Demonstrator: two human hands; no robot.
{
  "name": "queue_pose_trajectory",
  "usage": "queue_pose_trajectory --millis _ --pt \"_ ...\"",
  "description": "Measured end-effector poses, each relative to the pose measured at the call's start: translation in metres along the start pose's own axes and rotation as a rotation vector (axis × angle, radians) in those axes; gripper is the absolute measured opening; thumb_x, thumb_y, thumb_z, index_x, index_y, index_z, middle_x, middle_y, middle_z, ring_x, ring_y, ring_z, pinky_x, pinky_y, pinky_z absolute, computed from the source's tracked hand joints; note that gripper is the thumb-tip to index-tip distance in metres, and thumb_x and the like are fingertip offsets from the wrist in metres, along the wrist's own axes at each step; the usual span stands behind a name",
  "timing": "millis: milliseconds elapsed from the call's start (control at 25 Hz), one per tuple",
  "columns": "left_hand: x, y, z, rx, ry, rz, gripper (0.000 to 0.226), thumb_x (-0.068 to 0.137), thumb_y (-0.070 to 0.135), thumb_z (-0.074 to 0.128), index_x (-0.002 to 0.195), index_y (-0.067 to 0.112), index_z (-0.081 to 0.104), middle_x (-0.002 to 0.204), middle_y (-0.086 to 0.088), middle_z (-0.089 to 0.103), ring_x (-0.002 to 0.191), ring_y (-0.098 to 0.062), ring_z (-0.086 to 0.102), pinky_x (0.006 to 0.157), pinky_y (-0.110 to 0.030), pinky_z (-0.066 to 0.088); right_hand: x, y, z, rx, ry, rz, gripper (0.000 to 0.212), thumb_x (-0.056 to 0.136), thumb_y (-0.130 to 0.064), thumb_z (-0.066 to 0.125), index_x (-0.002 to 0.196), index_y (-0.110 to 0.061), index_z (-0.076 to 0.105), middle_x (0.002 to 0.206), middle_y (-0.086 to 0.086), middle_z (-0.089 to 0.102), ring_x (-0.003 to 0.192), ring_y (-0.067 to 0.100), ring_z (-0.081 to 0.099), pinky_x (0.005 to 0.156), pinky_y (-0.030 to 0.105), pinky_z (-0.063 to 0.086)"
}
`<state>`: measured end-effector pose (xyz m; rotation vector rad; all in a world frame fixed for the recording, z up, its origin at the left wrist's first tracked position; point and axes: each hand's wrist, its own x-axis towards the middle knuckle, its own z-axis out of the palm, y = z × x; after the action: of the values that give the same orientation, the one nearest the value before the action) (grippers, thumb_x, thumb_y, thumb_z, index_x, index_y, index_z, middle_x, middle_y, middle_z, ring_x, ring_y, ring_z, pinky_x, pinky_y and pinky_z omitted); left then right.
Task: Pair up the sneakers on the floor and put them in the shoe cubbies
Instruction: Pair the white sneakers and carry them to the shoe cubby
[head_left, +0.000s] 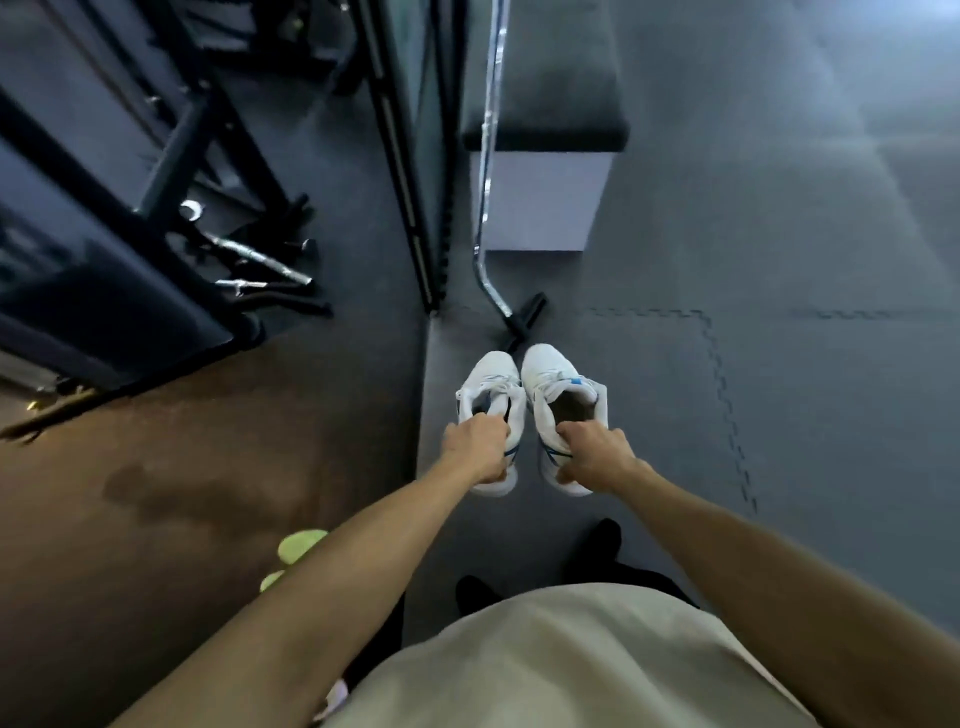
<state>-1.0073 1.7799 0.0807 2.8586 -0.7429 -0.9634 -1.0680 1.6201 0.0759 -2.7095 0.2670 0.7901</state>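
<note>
**A white sneaker in each hand, side by side above the floor mat**

The left hand (480, 448) curls its fingers round the heel collar of the left white sneaker with blue side stripes (491, 402); the right hand (595, 454) grips the heel collar of the matching right white sneaker (561, 400) the same way. Both smooth, rounded shoes point toes away from the person, just beside each other, laces up, openings showing. Under them lies the dark grey foam floor mat with jigsaw seams (779, 415), its left edge meeting a brown floor (182, 467). Ahead, a chrome bent bar (488, 156) leans by a black-cushioned pale box seat (545, 171). A yellow-green shoe (298, 545) lies on the brown floor near the left forearm.
</note>
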Motion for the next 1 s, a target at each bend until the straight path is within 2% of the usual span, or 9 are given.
queue_pose_trajectory --millis 160,320,440,600,760,920,1000 --pt "0.033 0.075 -0.025 0.045 0.022 0.132 0.038 0.084 0.023 0.068 0.118 0.012 0.054 0.108 -0.007 0.062 0.102 -0.029 0.061 0.085 -0.039 0.046 -0.018 0.071 -0.022 0.093 0.073 0.161 0.034 0.078 -0.029 0.071 0.105 -0.017 0.054 0.103 0.002 0.06 0.099 0.027 0.058 0.092 0.041 0.039" --pt "0.07 0.162 -0.038 0.113 0.021 0.233 0.045 0.083 0.019 0.067 0.125 0.012 0.051 0.111 -0.006 0.063 0.107 -0.031 0.06 0.084 -0.037 0.043 -0.031 0.156 -0.043 0.184 0.126 0.306 0.032 0.077 -0.027 0.071 0.101 -0.016 0.054 0.093 0.0 0.054 0.094 0.028 0.057 0.092 0.041 0.041" --pt "0.101 0.23 -0.051 0.188 0.022 0.28 0.034 0.085 0.019 0.065 0.118 0.015 0.055 0.114 -0.007 0.062 0.109 -0.03 0.058 0.086 -0.037 0.042 -0.033 0.225 -0.063 0.224 0.143 0.346 0.029 0.078 -0.028 0.071 0.091 -0.018 0.047 0.091 0.0 0.052 0.084 0.024 0.049 0.089 0.04 0.042" --pt "0.143 0.307 -0.07 0.223 0.048 0.303 0.031 0.085 0.02 0.065 0.115 0.018 0.057 0.116 -0.006 0.061 0.11 -0.028 0.058 0.088 -0.037 0.042 -0.026 0.305 -0.094 0.271 0.164 0.376 0.031 0.077 -0.029 0.073 0.092 -0.019 0.048 0.095 0.001 0.058 0.092 0.025 0.056 0.091 0.041 0.042" --pt "0.191 0.376 -0.097 0.222 0.05 0.311 0.029 0.085 0.021 0.066 0.113 0.017 0.058 0.115 -0.006 0.061 0.11 -0.028 0.058 0.091 -0.037 0.042 -0.008 0.379 -0.131 0.332 0.193 0.405 0.028 0.077 -0.026 0.071 0.087 -0.017 0.047 0.09 0.001 0.055 0.082 0.024 0.05 0.085 0.04 0.041" --pt "0.255 0.425 -0.122 0.221 0.068 0.327 0.026 0.084 0.021 0.066 0.109 0.017 0.06 0.113 -0.005 0.061 0.111 -0.027 0.057 0.092 -0.038 0.043 0.023 0.44 -0.173 0.364 0.212 0.42 0.025 0.077 -0.024 0.07 0.085 -0.016 0.047 0.087 0.002 0.054 0.081 0.024 0.049 0.083 0.038 0.039" --pt "0.298 0.453 -0.138 0.21 0.047 0.327 0.024 0.082 0.021 0.068 0.105 0.018 0.059 0.112 -0.004 0.061 0.109 -0.027 0.057 0.089 -0.036 0.043 0.05 0.476 -0.198 0.385 0.216 0.441 0.025 0.078 -0.023 0.07 0.083 -0.017 0.046 0.084 0.0 0.052 0.081 0.024 0.048 0.082 0.037 0.038"
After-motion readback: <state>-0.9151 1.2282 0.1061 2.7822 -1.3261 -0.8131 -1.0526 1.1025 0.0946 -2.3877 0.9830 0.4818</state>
